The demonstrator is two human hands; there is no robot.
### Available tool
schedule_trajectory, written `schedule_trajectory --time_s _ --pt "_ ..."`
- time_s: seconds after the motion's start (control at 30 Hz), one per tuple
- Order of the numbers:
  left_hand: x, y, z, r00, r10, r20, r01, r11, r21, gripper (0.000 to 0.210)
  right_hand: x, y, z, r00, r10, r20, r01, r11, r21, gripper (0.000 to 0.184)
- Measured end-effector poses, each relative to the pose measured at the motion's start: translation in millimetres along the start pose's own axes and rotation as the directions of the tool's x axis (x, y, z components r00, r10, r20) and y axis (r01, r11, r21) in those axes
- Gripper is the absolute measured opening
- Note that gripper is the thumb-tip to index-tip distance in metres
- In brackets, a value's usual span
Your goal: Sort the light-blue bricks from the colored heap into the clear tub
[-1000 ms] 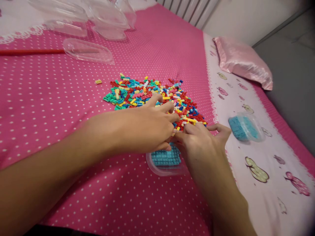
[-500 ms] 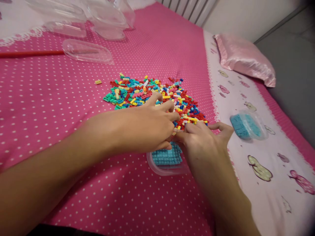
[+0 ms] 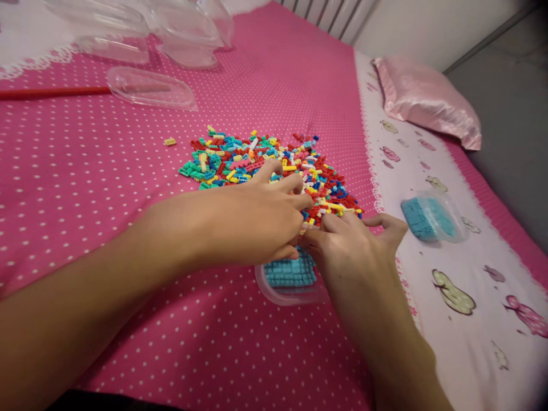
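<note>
My left hand [image 3: 257,220] reaches in from the left over a shallow clear plastic tray [image 3: 291,298], its fingers bent and its fingertips partly hidden. From the right, my right hand [image 3: 351,245] meets it, thumb and fingertips pinched together and one outer finger sticking out. A small pale piece shows between the two hands, too hidden to name. Inside the tray lies a studded panel of light blue toy bricks [image 3: 289,271], its upper part covered by my hands. Just beyond my fingers spreads a heap of small mixed-colour building bricks [image 3: 240,160].
A second clear tray with blue bricks [image 3: 423,220] lies on the white printed border at right. Clear plastic shells [image 3: 184,28] are piled at upper left, near a slipper-shaped shell [image 3: 149,88] over a red rod [image 3: 51,93]. A pink satin pillow [image 3: 428,103] sits at upper right.
Both hands keep almost the same pose over the tray. The view has shifted very slightly; no brick has visibly moved.
</note>
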State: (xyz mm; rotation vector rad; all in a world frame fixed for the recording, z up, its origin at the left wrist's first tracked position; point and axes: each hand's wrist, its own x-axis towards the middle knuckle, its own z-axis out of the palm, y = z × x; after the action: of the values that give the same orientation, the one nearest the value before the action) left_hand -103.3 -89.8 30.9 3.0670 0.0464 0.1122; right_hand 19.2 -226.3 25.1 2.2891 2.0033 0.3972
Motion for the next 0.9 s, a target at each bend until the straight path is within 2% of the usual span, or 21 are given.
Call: schedule_trajectory --time_s 0.23,0.9 --pt "0.2 -1.0 1.9 0.999 0.018 -0.05 -0.018 1.0 0.002 0.023 4.7 -2.8 -11.1 0.984 0.071 0.162 -0.076 0.997 0.029 0.011" --pt "2.1 -0.5 0.7 0.999 0.012 -0.05 -0.017 0.995 -0.096 0.018 1.9 -0.5 -9.3 0.991 0.036 0.131 -0.039 0.999 0.024 0.011"
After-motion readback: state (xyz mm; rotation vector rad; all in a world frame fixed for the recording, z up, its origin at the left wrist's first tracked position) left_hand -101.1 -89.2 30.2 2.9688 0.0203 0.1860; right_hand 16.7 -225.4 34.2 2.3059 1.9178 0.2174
